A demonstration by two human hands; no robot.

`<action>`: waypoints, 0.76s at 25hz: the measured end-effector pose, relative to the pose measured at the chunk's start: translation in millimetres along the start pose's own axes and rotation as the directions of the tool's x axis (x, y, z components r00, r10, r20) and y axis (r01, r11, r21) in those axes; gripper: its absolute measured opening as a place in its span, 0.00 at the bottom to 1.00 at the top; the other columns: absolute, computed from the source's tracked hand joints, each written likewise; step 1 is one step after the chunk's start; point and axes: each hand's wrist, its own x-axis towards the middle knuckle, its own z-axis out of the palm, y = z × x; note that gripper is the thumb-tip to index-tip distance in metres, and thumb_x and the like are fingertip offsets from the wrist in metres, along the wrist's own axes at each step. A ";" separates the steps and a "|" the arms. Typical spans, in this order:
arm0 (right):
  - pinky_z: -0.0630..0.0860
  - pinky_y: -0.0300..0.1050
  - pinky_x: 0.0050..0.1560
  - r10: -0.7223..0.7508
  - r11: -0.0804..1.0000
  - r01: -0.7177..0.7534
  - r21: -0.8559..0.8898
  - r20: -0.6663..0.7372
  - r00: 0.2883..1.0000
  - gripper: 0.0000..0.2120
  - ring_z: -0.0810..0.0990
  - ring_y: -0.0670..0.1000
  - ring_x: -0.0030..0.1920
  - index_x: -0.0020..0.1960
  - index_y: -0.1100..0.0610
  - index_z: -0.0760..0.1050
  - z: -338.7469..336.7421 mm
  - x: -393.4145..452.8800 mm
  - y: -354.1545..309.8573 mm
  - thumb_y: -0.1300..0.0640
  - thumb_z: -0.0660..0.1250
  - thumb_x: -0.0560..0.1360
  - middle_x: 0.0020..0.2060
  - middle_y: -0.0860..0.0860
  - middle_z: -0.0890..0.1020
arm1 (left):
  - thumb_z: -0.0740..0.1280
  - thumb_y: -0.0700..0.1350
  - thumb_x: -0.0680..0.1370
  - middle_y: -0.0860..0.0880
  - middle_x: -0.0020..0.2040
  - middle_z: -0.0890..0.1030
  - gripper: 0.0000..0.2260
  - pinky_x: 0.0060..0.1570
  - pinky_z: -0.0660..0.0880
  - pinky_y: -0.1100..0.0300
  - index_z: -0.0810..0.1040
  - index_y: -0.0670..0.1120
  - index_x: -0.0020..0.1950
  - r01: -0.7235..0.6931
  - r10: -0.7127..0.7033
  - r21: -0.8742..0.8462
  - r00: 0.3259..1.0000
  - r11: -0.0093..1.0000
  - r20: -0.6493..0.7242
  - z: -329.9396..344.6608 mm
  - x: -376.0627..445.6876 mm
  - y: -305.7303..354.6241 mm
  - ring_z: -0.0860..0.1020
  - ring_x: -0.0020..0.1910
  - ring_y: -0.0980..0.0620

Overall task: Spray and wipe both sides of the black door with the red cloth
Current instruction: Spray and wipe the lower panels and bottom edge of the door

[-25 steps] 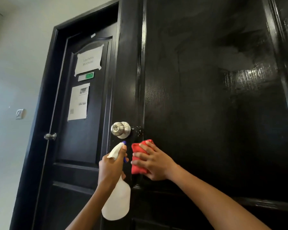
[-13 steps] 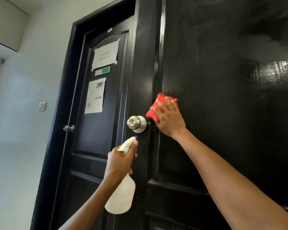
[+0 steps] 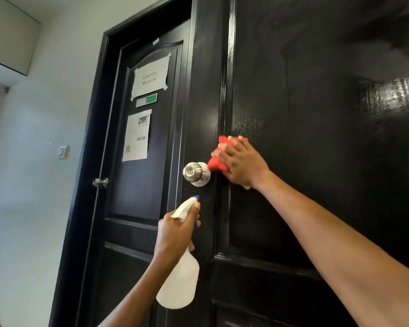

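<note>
The right hand (image 3: 242, 162) presses the red cloth (image 3: 219, 159) flat against the black door (image 3: 305, 138), just beside the silver door knob (image 3: 195, 173) and near the door's latch edge. The fingers lie spread over the bunched cloth with its folds poking out between and above them, so this grip is more a press than a pinch: I'd say that spreads the pressure and keeps the cloth from sliding out while it rubs the paint.

The left hand (image 3: 177, 230) has its grip closed round the neck of the white spray bottle (image 3: 178, 277), fingers curled at the trigger, the blue-tipped nozzle pointing toward the door edge below the knob. It hangs close but apart from the door, likely so it can spray again without being put down. Small specks glint on the paint near the nozzle, probably droplets.

Behind the open door stands a second black door (image 3: 139, 185) in its frame, with a taped paper sign reading "Laundry Machine" (image 3: 150, 77), a small green label and another printed sheet below. A wall switch (image 3: 63, 152) sits on the pale wall to the left.

Compared with a second ago, the cloth has travelled up: it was below the knob then, rose above knob height half a second ago, and now sits level with the knob, touching or nearly touching its plate. The bottle hand has kept its hold and place below the knob throughout. Only this face of the door seems under work so far.
</note>
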 end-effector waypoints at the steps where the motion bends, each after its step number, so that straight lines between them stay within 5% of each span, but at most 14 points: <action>1: 0.60 0.66 0.76 0.065 0.998 -0.065 0.020 -0.004 0.998 0.25 0.68 0.66 0.74 0.74 0.50 0.70 -2.5 13.3 2.2 0.44 0.62 0.78 0.71 0.56 0.74 | 0.67 0.56 0.79 0.48 0.36 0.83 0.17 0.26 0.72 0.71 0.82 0.43 0.45 0.003 -0.003 -0.005 1.000 1.000 -0.003 1.3 1.2 -1.6 0.78 0.25 0.60; 5: 0.59 0.64 0.77 0.102 0.990 -0.087 0.114 -0.136 0.985 0.23 0.70 0.64 0.73 0.67 0.55 0.74 13.2 2.2 -21.6 0.46 0.64 0.76 0.67 0.57 0.78 | 0.66 0.56 0.80 0.47 0.40 0.84 0.15 0.24 0.74 0.69 0.82 0.45 0.48 0.037 -0.037 -0.004 0.999 0.999 0.004 -0.2 -1.8 -12.3 0.77 0.22 0.56; 9: 0.57 0.62 0.79 0.050 0.985 -0.031 0.170 -0.108 0.993 0.25 0.69 0.63 0.74 0.67 0.55 0.76 28.3 -54.8 -62.3 0.46 0.67 0.72 0.68 0.56 0.77 | 0.66 0.56 0.80 0.48 0.38 0.84 0.14 0.24 0.73 0.69 0.81 0.47 0.46 0.062 -0.062 0.002 0.998 0.998 -0.001 -4.6 -11.8 -21.1 0.77 0.22 0.56; 13: 0.54 0.63 0.80 -0.212 0.960 0.206 0.192 0.016 0.977 0.30 0.65 0.63 0.77 0.73 0.52 0.71 59.7 -140.6 -125.7 0.43 0.68 0.74 0.74 0.54 0.72 | 0.66 0.58 0.80 0.46 0.40 0.85 0.15 0.27 0.78 0.62 0.82 0.47 0.47 0.142 -0.142 0.004 0.990 0.990 0.005 -11.1 -26.8 -38.3 0.82 0.28 0.47; 16: 0.53 0.62 0.80 -0.409 0.906 0.396 0.149 0.072 0.909 0.28 0.65 0.62 0.77 0.73 0.48 0.70 69.9 -174.7 -137.4 0.42 0.67 0.75 0.76 0.52 0.71 | 0.66 0.57 0.80 0.48 0.41 0.85 0.14 0.28 0.76 0.69 0.82 0.48 0.46 0.167 -0.168 0.047 0.986 0.985 0.022 -11.9 -46.7 -53.9 0.83 0.36 0.49; 19: 0.58 0.65 0.78 -0.277 0.959 0.278 0.052 -0.034 0.960 0.27 0.69 0.64 0.75 0.72 0.49 0.73 57.3 -156.9 -95.0 0.46 0.67 0.74 0.75 0.52 0.73 | 0.66 0.56 0.80 0.51 0.40 0.84 0.11 0.26 0.72 0.74 0.80 0.50 0.45 0.196 -0.197 0.027 0.979 0.980 0.050 -9.2 -61.4 -62.0 0.81 0.37 0.54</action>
